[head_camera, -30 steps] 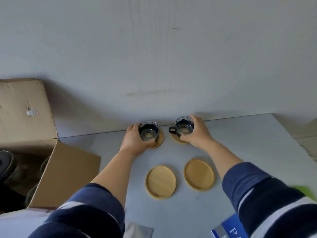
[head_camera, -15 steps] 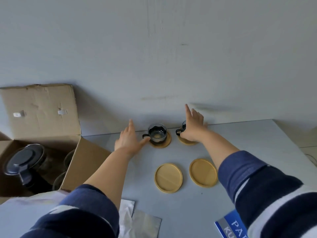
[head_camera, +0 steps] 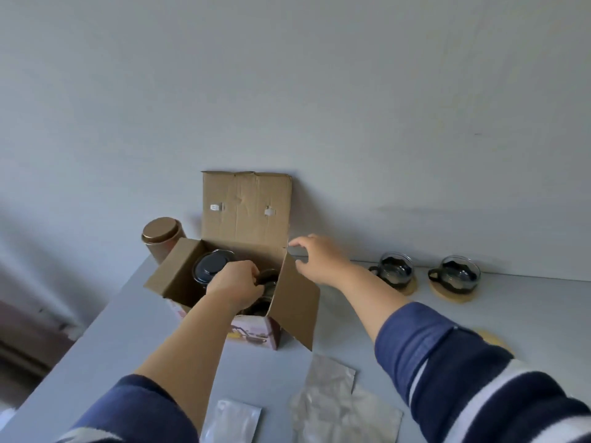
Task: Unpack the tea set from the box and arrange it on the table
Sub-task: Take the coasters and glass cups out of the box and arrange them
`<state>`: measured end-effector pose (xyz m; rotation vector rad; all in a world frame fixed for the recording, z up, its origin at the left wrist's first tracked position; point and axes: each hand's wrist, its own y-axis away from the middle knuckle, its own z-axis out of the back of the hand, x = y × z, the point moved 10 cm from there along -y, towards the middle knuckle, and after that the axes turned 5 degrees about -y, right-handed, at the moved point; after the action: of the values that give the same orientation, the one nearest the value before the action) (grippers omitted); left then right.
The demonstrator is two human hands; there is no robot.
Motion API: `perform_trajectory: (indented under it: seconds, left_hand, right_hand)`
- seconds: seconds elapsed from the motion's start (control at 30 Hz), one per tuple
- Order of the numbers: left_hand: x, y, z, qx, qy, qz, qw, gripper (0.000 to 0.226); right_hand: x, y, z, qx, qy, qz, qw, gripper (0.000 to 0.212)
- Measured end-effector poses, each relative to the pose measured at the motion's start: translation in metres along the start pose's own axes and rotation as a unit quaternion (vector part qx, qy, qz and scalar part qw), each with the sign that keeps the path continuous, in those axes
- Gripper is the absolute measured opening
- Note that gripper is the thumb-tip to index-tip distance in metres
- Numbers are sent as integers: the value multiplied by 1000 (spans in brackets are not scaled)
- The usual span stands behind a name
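Observation:
The open cardboard box [head_camera: 179, 278] stands at the table's far left, its back flap upright against the wall. Inside it I see a teapot with a dark lid [head_camera: 209, 266] and a dark glass cup [head_camera: 268, 276]. My left hand [head_camera: 235, 286] is down inside the box, fingers curled on that cup. My right hand [head_camera: 319, 257] hovers open at the top of the box's right flap. To the right, two glass cups [head_camera: 395, 270] [head_camera: 459, 276] stand on wooden coasters [head_camera: 411, 289] [head_camera: 447, 295] by the wall.
A copper-lidded tin [head_camera: 160, 235] stands behind the box's left flap. Two silver foil pouches [head_camera: 332, 407] [head_camera: 230, 423] lie near the front edge. A third coaster [head_camera: 492, 338] peeks out behind my right sleeve. The table's left edge [head_camera: 96, 330] runs close to the box.
Both hands let go of the cups on the coasters and swung left to the box. My view turned left with them. The left hand went into the box.

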<state>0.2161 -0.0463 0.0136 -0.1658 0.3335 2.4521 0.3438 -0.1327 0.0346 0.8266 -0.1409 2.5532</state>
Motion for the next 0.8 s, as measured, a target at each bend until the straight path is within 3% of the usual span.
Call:
perform_trajectory:
  seconds: [0.17,0.3,0.4,0.53,0.67,0.8]
  left_hand:
    - [21,2,-28,93,-9,14,996,17]
    - [18,-5,-34,98,-32,-5,995,19]
    - [17,-9,-38,114,-49,-10,992,19]
    - [23,-14,-45,138,-42,-12,990,34]
    - [27,-16,-47,136,-29,-15,990,34]
    - [25,-13,-60,200,-55,-9,978,39]
  right_hand:
    - [46,-30,-44,58,113,53,990,45]
    - [52,-55,-81,159,348,21,924,33]
    - [47,-72,-97,179,444,-30,877,33]
    - [40,-82,-114,195,488,-56,849,37]
    - [38,-84,-124,197,506,-41,838,42]
    - [40,-82,-124,182,496,-18,849,48]
